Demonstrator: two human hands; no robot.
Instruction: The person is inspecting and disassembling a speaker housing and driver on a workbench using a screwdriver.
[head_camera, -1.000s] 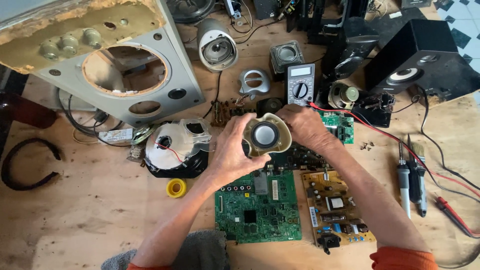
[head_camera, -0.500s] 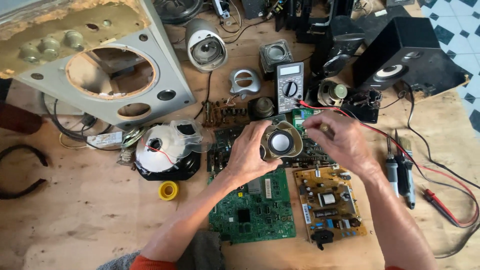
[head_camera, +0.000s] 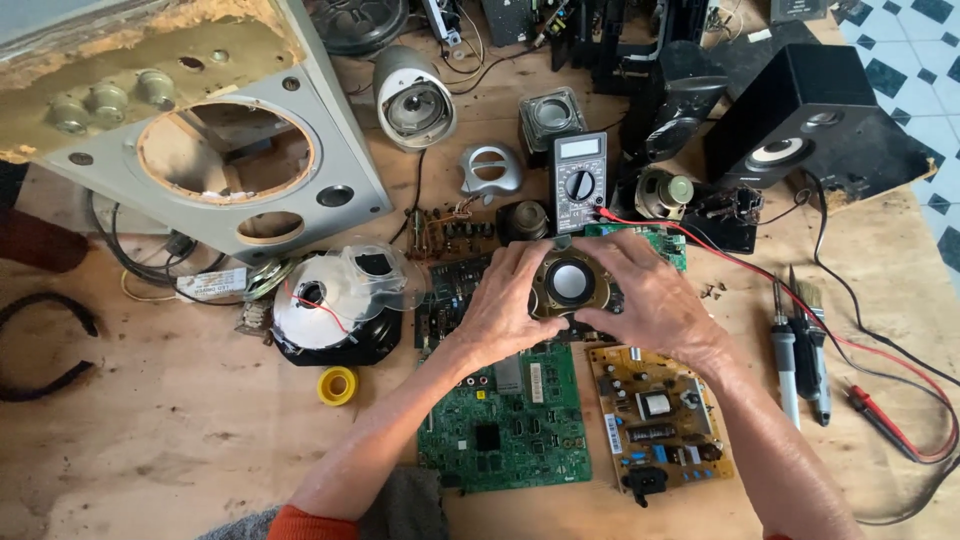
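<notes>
The small round speaker (head_camera: 568, 283) sits between the left hand (head_camera: 512, 300) and right hand (head_camera: 652, 298), both grips clamped on its rim, above the green circuit board (head_camera: 510, 412).

A pale wooden worktop (head_camera: 150, 440) fills almost the whole frame, its planks scuffed, stained and marked with knots. It is bare in the lower left and crowded toward the top. In the upper right corner of the frame the floor (head_camera: 905, 75) shows beyond the table's edge, laid with light tiles set with dark diamond shapes. At the upper left corner a strip of pale grey surface (head_camera: 40, 15) appears. Soft, even daylight falls over everything, leaving only faint shadows.
</notes>
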